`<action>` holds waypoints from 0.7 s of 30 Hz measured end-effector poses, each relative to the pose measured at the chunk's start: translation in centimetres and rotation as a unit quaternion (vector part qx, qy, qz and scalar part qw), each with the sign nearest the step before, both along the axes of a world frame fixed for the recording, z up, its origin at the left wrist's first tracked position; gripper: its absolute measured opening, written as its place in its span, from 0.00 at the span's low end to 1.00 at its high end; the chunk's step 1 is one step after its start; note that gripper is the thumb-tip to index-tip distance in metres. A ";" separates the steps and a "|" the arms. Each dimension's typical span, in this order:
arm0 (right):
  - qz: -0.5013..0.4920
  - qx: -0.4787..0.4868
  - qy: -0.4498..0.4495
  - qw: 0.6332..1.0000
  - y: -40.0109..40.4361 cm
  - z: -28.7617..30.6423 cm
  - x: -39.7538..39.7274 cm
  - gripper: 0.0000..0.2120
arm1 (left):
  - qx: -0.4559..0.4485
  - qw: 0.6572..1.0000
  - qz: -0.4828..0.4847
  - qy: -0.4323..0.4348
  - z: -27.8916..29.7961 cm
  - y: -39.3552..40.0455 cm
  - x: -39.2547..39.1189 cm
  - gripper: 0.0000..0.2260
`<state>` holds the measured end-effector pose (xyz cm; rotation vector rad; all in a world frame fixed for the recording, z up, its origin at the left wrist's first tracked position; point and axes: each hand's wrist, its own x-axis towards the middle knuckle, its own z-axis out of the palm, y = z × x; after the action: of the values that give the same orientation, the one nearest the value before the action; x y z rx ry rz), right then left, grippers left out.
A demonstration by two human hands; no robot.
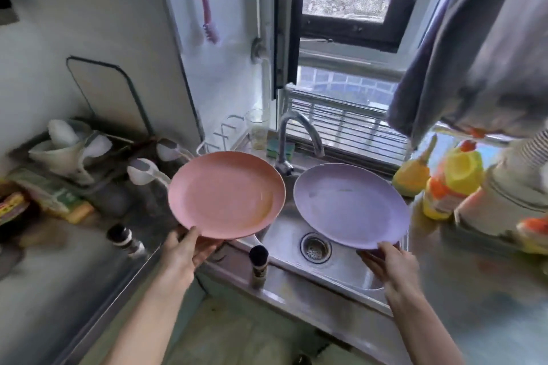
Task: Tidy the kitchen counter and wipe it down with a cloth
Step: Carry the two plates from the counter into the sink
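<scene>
Left hand [189, 249] pinches pink plate [226, 194] & right hand [388, 261] pinches purple plate [351, 206] by near rims over sink [284, 243]; grips look thin, maybe wet, so either could tip, drop in

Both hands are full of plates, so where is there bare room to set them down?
Free: the sink basin around the drain, and the counter right of it. Crowded: the left counter behind the shaker, and by the yellow bottles.
</scene>
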<state>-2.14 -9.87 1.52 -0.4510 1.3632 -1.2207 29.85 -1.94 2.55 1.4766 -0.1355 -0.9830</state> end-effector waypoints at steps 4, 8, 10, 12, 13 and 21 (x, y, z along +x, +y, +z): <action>-0.020 0.041 0.048 0.998 -4.4 -3.4 -2.5 0.10 | 0.043 0.998 -0.029 -0.036 -0.9 -5.4 -1.6 0.17; -0.011 0.110 0.135 0.985 -7.4 -7.6 -4.2 0.04 | 0.070 0.993 -0.080 -0.059 -1.8 -9.3 -3.0 0.12; 0.010 0.148 0.186 0.971 -8.2 -10.0 -4.4 0.03 | 0.090 0.989 -0.098 -0.067 -2.5 -10.4 -3.4 0.13; 0.029 0.183 0.226 0.956 -8.8 -12.2 -4.3 0.02 | 0.109 0.985 -0.112 -0.071 -3.1 -11.4 -3.6 0.10; 0.039 0.204 0.247 0.946 -9.1 -13.2 -4.2 0.03 | 0.119 0.983 -0.121 -0.072 -3.3 -11.8 -3.8 0.09; 0.053 0.274 0.227 0.933 -10.2 -19.5 -2.6 0.05 | 0.187 0.962 -0.182 -0.075 -5.3 -14.4 -2.8 0.17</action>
<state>-4.78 -20.09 -18.02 -0.4103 1.9686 -0.6148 27.05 -16.34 -2.75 1.9199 -0.3573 -1.2391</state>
